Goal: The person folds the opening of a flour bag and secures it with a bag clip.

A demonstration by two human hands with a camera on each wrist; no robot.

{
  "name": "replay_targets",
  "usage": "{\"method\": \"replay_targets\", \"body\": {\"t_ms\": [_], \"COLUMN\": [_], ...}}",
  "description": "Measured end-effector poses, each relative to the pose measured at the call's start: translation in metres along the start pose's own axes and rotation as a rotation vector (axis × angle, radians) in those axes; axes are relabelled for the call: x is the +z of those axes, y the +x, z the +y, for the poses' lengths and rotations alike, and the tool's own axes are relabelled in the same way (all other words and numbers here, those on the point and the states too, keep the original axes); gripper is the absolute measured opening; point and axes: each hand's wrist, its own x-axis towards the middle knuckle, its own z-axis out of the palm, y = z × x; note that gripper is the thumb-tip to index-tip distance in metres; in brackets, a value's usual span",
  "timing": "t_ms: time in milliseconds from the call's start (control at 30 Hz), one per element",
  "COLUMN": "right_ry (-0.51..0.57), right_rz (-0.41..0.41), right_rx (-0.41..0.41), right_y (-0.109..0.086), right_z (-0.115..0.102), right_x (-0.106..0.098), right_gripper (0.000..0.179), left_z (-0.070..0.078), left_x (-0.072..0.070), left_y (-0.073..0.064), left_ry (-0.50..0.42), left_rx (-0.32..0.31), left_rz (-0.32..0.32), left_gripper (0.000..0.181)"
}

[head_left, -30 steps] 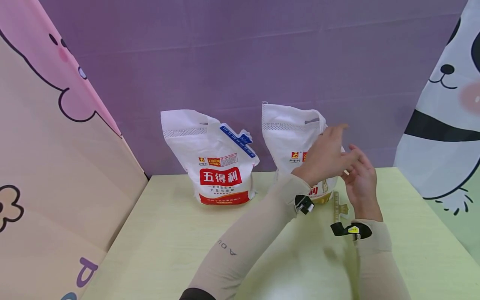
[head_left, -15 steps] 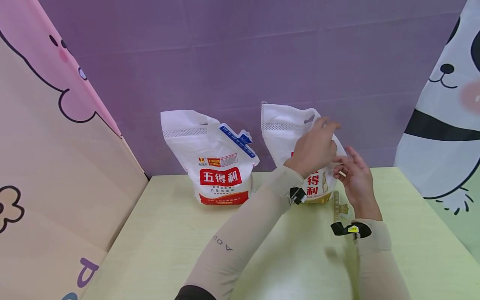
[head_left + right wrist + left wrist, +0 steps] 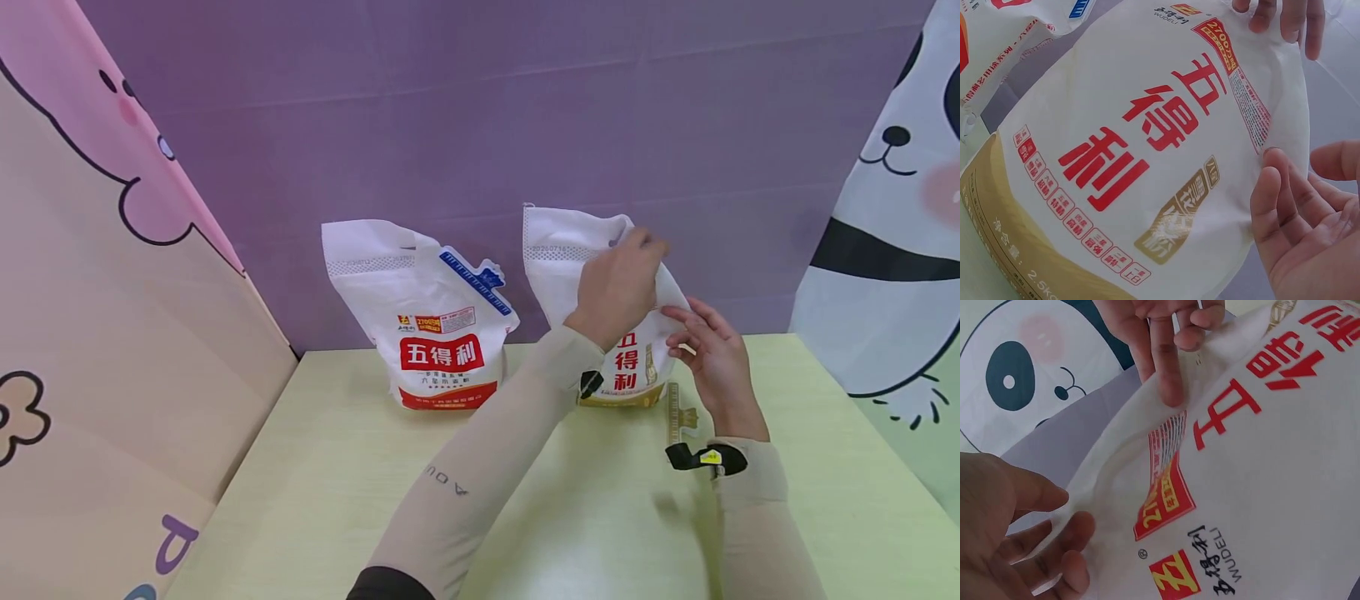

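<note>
A white flour bag (image 3: pixel 555 283) with red characters and a gold bottom band stands upright at the back right of the table. My left hand (image 3: pixel 617 287) is at its upper right edge, fingers loosely bent. In the left wrist view, the left thumb and fingers (image 3: pixel 1079 531) lie at the bag's edge with a gap between them. Lower on the same side, my right hand (image 3: pixel 712 358) touches the bag's side with its fingertips (image 3: pixel 1272 159), the thumb standing away. A flat gold strip with a crown-shaped tab (image 3: pixel 682 417) lies on the table beside the bag.
Another white flour bag (image 3: pixel 442 367), with a red bottom band and a blue crown-tabbed strip (image 3: pixel 476 282) along its upper right edge, stands to the left. The pale table (image 3: pixel 322 483) meets a purple backdrop (image 3: pixel 420 142) behind and printed cartoon panels at both sides.
My left hand has moved left and slightly down to the bag's upper edge. My right fingers now touch the bag's side. The bag's upper right edge has shifted slightly left.
</note>
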Motion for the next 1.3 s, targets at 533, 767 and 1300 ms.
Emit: {"method": "replay_targets", "body": {"t_ms": [533, 767, 1300], "right_ry": [0.075, 0.078, 0.058], "right_rz": [-0.026, -0.038, -0.033], "right_rx": [0.000, -0.007, 0.008], "right_y": [0.000, 0.000, -0.002], "right_z": [-0.001, 0.000, -0.003], "right_x": [-0.003, -0.004, -0.003], "right_gripper": [0.025, 0.026, 0.027], "left_z": [-0.005, -0.012, -0.019], "left_x": [0.007, 0.011, 0.005], "left_y": [0.003, 0.005, 0.004], "left_ry": [0.194, 0.221, 0.200], "left_rx": [0.049, 0.048, 0.030], "left_rz": [0.069, 0.083, 0.088], "left_gripper": [0.024, 0.028, 0.032]}}
